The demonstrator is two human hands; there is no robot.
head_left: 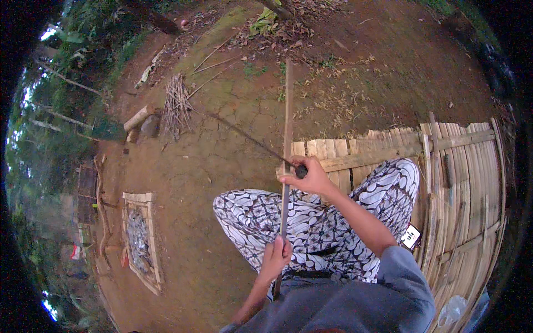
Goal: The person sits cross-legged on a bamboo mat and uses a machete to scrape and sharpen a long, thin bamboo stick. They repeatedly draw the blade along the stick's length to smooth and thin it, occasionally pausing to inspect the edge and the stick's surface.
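Stick [288,111] gripped low by the closed left hand [275,258]; right hand [312,176] clasps the knife [244,135] across it; a slip along it could cut the left hand.

wooden strip [288,105] partly hidden by hands [276,258], grey shirt [355,302] cut off below, blurred foliage [47,194]

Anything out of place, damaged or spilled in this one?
Nothing looks spilled or clearly damaged. The left hand holds the long strip, the right hand the dark tool. One mildly odd item is the crumpled clear plastic at the lower right of the slatted platform: it looks discarded, perhaps.
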